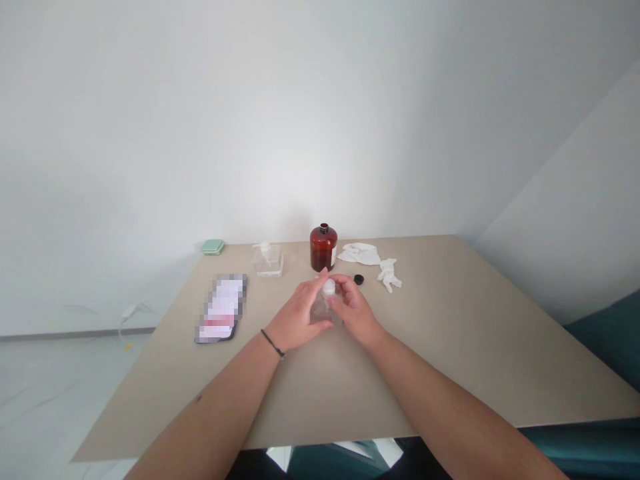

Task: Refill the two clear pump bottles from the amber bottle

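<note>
Squarely, clear bottle (323,310) between hands (299,315) (354,308)

- White painted wall (280,113) filled the view ahead, unbroken by any visible window.
- Second white wall (560,200) met it at right, angled, with a soft shadowed corner.
- Brightest patch of light fell on the wall just above the table.
- Grey skirting strip (75,335) ran along the wall base at left.
- Pale, glossy floor (50,407) showed a white cable (131,315).
- Beige table top (480,333) stood near the wall.
- Teal upholstered furniture (605,333) sat beyond its right edge; exact kind unclear.
</note>
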The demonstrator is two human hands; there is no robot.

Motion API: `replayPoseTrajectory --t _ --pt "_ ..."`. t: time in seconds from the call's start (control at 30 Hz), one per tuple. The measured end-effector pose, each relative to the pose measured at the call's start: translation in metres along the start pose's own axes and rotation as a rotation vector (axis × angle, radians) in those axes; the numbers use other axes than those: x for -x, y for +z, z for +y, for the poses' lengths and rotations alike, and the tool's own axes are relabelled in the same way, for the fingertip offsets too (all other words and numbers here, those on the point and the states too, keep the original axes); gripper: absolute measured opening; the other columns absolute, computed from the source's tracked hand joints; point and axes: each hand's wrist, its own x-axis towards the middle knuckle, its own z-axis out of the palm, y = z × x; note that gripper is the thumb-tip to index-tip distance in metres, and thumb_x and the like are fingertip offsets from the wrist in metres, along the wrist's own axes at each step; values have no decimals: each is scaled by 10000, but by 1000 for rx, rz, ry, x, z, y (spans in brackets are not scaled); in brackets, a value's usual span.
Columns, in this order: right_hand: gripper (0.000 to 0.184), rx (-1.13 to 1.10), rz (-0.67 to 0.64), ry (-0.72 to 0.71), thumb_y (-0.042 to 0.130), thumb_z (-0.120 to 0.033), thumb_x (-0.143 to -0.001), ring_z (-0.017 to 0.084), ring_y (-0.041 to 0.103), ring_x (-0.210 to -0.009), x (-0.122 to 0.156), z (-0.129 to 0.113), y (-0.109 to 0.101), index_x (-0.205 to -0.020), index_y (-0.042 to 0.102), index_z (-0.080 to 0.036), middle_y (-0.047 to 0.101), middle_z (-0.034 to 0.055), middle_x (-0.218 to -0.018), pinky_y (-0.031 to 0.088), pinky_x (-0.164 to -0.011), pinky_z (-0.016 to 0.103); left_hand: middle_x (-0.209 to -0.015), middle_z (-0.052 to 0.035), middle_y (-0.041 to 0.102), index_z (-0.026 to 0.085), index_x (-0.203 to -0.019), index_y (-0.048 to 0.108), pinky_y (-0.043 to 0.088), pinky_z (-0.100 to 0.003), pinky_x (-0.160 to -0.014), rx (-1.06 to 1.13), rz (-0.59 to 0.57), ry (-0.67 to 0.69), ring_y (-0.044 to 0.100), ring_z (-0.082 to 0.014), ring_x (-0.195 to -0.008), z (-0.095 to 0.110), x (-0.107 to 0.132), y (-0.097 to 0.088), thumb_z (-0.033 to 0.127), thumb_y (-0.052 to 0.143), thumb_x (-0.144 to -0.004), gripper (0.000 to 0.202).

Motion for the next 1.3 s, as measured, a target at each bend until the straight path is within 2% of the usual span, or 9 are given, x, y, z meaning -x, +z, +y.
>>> replayPoseTrajectory --t 0.2,0.37,0.53,0.7,0.9,1.03,1.2,1.3 --pt "371 39 28 21 601 -566 -915 231 635 -1050 1 1 -2 -1132 601 -265 682 46 -1110 490 -972 413 -1626 -136 349 333 -1608 99 408 -587 -1165 -1 0 -20 437 -364 -1429 1 1 0 181 779 -790 1075" --pt "381 65 -1 -13 737 -489 -827 234 643 -1041 1 3 0 -1095 605 -252 694 41 -1084 492 -965 411 -1612 -133 373 331 -1605 130 412 -575 -1163 24 -1 -15 449 -355 -1417 1 0 0 182 774 -794 1047" --pt "284 150 30 -77 710 -442 -850 229 633 -1054 -2 -1 -2 -1061 653 -261 670 44 -1112 488 -976 411 -1580 -153 412 305 -1605 136 401 -588 -1167 65 -25 -51 452 -363 -1416 1 0 1 214 790 -789 1049" --pt "229 176 20 -106 705 -404 -858 233 616 -1117 -3 -8 -7 -1045 677 -276 649 49 -1178 487 -991 406 -1623 -186 332 301 -1607 54 402 -603 -1161 146 -32 -79 478 -362 -1406 -3 2 4 223 814 -764 1137" --pt "249 166 -5 -60 694 -437 -862 246 633 -1086 -3 -10 -9 -1042 689 -265 670 57 -1143 503 -960 414 -1586 -163 404 315 -1591 177 407 -606 -1157 47 -35 -7 446 -365 -1423 -1 1 1 257 809 -792 1021" --pt "308 121 -30 -14 664 -470 -881 249 658 -1038 -2 -7 -8 -1102 681 -255 690 67 -1129 512 -943 424 -1609 -154 379 332 -1598 152 414 -603 -1154 16 -15 19 450 -363 -1418 2 -1 -2 258 800 -805 1026" --pt "335 60 -19 21 725 -491 -833 238 677 -964 -1 -2 -7 -1058 653 -254 720 48 -1057 520 -910 414 -1605 -149 390 334 -1605 130 426 -592 -1149 19 -16 15 452 -370 -1416 4 -2 -2 246 809 -793 1061" --pt "345 90 -21 8 688 -515 -863 245 665 -1013 -2 -5 -8 -1080 667 -248 711 60 -1094 511 -933 417 -1608 -147 386 339 -1607 115 426 -586 -1149 12 -13 16 459 -364 -1409 3 -2 -2 246 811 -790 1077"
